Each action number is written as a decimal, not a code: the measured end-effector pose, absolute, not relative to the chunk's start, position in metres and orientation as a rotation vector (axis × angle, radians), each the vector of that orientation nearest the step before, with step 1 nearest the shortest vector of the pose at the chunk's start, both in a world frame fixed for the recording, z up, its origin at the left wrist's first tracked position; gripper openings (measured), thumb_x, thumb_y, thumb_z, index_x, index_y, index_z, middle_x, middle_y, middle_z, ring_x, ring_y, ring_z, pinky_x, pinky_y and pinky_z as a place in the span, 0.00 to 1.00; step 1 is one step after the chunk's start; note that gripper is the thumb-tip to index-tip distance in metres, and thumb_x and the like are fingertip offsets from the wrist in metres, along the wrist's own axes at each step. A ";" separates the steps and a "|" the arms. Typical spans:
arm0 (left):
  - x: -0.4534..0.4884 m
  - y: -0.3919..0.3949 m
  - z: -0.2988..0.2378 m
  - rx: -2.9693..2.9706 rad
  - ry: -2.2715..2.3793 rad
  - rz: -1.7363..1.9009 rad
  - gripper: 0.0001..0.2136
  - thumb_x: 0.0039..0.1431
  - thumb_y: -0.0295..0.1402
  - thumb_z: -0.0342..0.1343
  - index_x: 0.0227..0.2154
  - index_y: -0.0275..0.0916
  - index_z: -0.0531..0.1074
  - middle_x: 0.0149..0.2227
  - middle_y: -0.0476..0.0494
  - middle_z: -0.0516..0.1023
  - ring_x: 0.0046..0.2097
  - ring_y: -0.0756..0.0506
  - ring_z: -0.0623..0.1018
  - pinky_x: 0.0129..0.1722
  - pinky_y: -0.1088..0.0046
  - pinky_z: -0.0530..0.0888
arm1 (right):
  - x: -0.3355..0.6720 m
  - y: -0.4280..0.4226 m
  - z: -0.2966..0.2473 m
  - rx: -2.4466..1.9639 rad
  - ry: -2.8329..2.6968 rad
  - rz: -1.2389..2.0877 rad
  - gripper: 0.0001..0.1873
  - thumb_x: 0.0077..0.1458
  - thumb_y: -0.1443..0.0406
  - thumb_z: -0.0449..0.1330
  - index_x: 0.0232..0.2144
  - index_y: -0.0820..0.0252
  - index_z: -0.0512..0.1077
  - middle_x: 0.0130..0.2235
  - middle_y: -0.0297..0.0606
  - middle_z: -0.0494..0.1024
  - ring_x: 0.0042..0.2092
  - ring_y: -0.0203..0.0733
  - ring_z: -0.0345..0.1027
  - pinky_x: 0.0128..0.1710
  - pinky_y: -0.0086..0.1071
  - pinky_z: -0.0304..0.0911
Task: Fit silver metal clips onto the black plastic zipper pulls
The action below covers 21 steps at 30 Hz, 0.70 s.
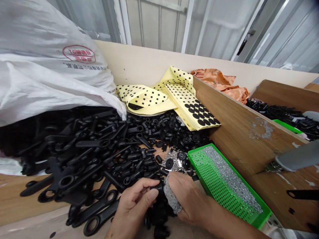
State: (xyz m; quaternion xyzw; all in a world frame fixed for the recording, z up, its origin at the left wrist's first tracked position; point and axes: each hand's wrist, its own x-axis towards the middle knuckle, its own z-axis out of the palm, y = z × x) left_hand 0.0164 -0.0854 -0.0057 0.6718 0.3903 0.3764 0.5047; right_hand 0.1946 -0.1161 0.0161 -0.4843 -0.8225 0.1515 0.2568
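My left hand [138, 204] is closed, thumb and fingers pinching a small black plastic part [159, 187]. My right hand [188, 197] presses in from the other side, curled around a grey speckled wad [171, 196]; it touches the black part, and I cannot make out whether the wad is cloth or massed small metal pieces. Below and between my hands lie more black parts [159, 212], partly blurred. Just beyond are small black cylinders [134, 156], black round caps [185, 141] and shiny metal strips [175, 161].
Long black handles with ring ends [94, 142] pile up at left beneath a white sack [54, 76]. A green perforated basket [211, 186] holds tiny silvery pieces. Yellow sheets with black dots [184, 99] lean against a wooden divider [239, 132]. A grey tool [296, 157] juts in at right.
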 end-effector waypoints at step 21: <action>0.019 -0.083 0.000 1.927 0.864 0.965 0.05 0.57 0.29 0.52 0.34 0.43 0.72 0.31 0.51 0.77 0.33 0.49 0.77 0.32 0.81 0.72 | 0.192 -0.118 0.017 -1.368 -2.117 0.569 0.06 0.47 0.69 0.45 0.24 0.56 0.48 0.24 0.32 0.58 0.25 0.36 0.51 0.25 0.30 0.45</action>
